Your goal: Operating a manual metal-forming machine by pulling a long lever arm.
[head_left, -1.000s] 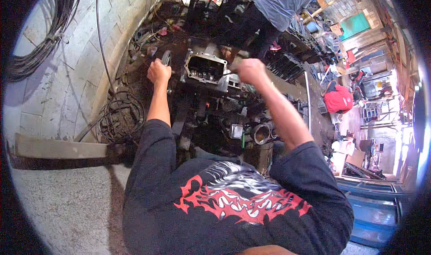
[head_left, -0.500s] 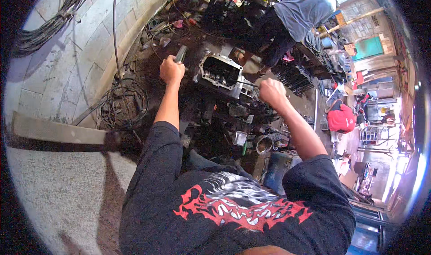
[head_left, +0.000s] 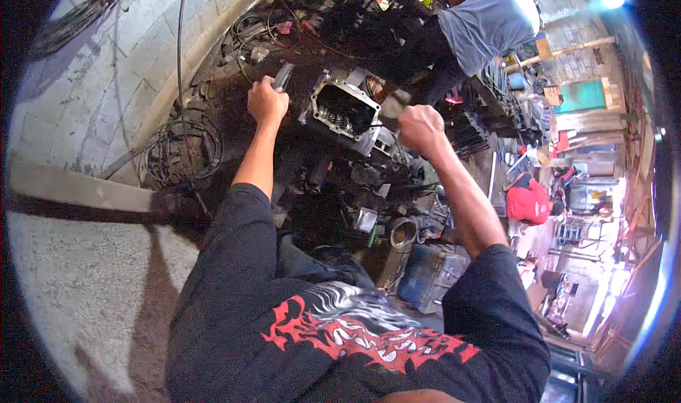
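Note:
A metal gearbox housing [head_left: 374,114] sits in front of me, its open top showing gears [head_left: 335,116] inside. My left hand [head_left: 267,104], left of the housing, is closed around a grey, slightly curved, elongated thing [head_left: 284,75] whose kind I cannot make out. To the right of the housing, my right hand [head_left: 421,129] is a fist around one end of a thin dark rod [head_left: 385,125]. The rod runs left over the rim into the opening. Its far tip is lost in the dark, and its handle is hidden in my fist.
Beyond the housing a person in a grey shirt [head_left: 489,24] bends over other work. Farther right is a person in red [head_left: 528,201]. Coiled cables [head_left: 186,151] lie by the block wall [head_left: 145,56]. Nearer me stand a round metal part [head_left: 403,233] and a blue box [head_left: 425,279].
My right hand has come closer to the housing, and less of the rod shows between them. My left hand keeps its hold on the grey thing. The whole view has shifted slightly.

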{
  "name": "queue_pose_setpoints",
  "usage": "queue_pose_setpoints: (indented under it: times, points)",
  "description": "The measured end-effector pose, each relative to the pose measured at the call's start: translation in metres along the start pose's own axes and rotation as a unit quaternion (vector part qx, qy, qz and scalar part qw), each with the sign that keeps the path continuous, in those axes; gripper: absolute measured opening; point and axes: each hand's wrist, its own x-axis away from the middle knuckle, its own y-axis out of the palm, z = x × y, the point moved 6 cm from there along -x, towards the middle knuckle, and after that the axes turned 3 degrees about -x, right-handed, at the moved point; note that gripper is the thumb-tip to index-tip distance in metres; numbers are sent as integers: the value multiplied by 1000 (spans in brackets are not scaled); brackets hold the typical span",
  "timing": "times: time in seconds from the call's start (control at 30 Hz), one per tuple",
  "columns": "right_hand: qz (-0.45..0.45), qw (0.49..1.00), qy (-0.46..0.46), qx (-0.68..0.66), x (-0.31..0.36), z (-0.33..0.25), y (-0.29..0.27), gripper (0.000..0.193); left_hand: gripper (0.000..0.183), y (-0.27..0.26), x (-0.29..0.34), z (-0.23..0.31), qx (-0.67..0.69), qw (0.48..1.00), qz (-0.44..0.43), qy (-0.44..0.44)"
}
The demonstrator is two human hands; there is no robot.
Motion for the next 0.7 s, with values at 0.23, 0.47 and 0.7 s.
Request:
queue_pose_setpoints:
  times: [0.23,0.47,0.7]
  points:
    - [5,990,62,-125,15,-3,48,16,24,0,1,-4,5,999,28,23]
    - [69,990,37,-118,-3,-17,54,20,30,0,-2,-5,-6,1000,6,14]
    - [89,895,277,-337,142,-62,123,34,33,11,5,-5,-29,999,22,-6]
